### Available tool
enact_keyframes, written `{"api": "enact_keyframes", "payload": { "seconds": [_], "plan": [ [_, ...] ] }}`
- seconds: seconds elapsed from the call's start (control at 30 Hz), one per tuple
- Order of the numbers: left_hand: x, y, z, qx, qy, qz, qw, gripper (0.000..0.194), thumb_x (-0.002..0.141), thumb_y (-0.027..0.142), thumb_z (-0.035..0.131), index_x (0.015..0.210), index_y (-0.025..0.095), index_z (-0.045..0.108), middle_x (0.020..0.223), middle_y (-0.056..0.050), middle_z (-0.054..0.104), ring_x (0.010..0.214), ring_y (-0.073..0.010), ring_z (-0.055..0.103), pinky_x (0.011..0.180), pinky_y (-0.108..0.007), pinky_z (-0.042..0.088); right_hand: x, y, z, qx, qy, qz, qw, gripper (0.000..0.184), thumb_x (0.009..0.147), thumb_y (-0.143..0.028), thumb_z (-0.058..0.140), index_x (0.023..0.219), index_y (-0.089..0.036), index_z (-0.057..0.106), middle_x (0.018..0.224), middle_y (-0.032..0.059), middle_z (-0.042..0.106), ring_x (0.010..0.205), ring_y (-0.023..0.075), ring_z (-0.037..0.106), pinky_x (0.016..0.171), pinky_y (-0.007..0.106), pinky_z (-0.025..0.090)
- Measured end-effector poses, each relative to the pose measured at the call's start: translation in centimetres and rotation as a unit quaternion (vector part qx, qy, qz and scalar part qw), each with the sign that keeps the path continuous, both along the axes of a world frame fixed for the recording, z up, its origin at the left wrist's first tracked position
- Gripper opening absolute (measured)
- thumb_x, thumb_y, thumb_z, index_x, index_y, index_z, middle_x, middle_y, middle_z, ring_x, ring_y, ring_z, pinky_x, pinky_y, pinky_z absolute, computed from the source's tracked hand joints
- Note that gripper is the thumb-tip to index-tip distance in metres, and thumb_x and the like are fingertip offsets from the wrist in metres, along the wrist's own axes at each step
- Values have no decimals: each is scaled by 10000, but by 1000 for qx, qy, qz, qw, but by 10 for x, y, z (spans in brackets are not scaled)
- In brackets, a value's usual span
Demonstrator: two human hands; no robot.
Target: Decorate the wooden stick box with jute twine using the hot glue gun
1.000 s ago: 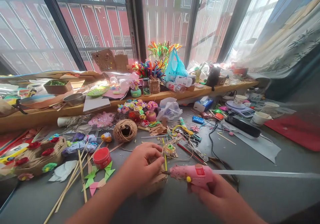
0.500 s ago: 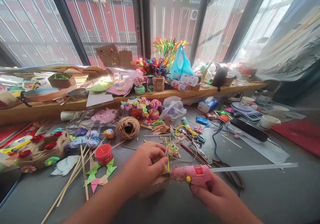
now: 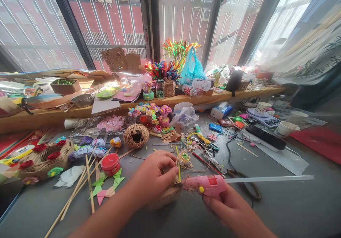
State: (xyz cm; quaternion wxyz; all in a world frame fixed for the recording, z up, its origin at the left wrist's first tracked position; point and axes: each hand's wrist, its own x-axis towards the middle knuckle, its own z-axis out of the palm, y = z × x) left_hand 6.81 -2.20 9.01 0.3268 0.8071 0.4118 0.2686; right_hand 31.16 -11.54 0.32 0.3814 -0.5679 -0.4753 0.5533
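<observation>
My left hand (image 3: 154,176) is curled over a small brown twine-wrapped piece (image 3: 170,197), whose shape is mostly hidden by the fingers. A thin yellow-green strip (image 3: 179,167) stands along its right side. In my right hand (image 3: 226,206) is a pink hot glue gun (image 3: 211,186), gripped by its handle. Its smeared nozzle end points left, close against the edge of the brown piece. From the gun's back a long translucent glue stick (image 3: 271,178) sticks out to the right. A small green-and-cream flower (image 3: 184,159) with twine lies just beyond my left fingertips.
A twine ball (image 3: 135,136) lies behind my left hand. To the left are a red tub (image 3: 110,164), folded-paper ring (image 3: 117,177), wooden sticks (image 3: 77,190) and a flower-trimmed twine basket (image 3: 42,161). Pliers (image 3: 247,186) lie beneath the glue stick; a power bank-like black object (image 3: 266,137) is farther right.
Both hands stay nearly where they were. The glue gun has turned very slightly, and the free end of its glue stick sits a little lower and further left.
</observation>
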Motion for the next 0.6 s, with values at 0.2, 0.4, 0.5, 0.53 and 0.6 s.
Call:
{"api": "enact_keyframes", "payload": {
  "seconds": [0.2, 0.4, 0.5, 0.53, 0.6],
  "plan": [
    [-1, -1, 0, -8, -6, 1, 1000, 232, 929, 312, 630, 728, 239, 717, 1081, -50, 795, 1081, -258, 725, 930, -375, 555, 1, 0, -5, -2, -5, -13, 1000, 394, 872, -472, 724, 1138, -187, 778, 630, -70, 426, 554, 128, 317, 565, 268, 393],
    [-2, -1, 0, -8, 1, -4, 1000, 244, 930, 320, 624, 714, 238, 705, 1091, -44, 795, 1094, -260, 725, 934, -379, 562, 2, -2, -9, 2, -5, -20, 1000, 363, 878, -458, 729, 1131, -202, 778, 618, -76, 411, 549, 134, 334, 575, 279, 395],
    [-2, -1, 0, -1, 6, -6, 1000, 263, 946, 334, 597, 727, 243, 709, 1089, -25, 792, 1094, -259, 729, 939, -380, 564, 1, -1, -9, 8, 6, -18, 1000, 326, 896, -451, 718, 1119, -221, 780, 625, -74, 406, 551, 135, 332, 580, 281, 387],
    [-2, -1, 0, 1, 7, -6, 1000, 270, 952, 339, 585, 733, 244, 711, 1090, -19, 791, 1097, -260, 729, 944, -382, 563, 1, -1, -9, 8, 6, -19, 1000, 315, 904, -449, 710, 1117, -228, 780, 627, -73, 405, 551, 135, 331, 582, 281, 384],
    [-1, 1, 1, 3, 8, -8, 1000, 287, 963, 348, 558, 747, 246, 717, 1095, -7, 786, 1106, -264, 728, 959, -389, 556, 1, -1, -8, 4, 4, -20, 1000, 294, 922, -445, 688, 1114, -243, 781, 634, -71, 404, 553, 135, 328, 584, 279, 376]
  ]
}}
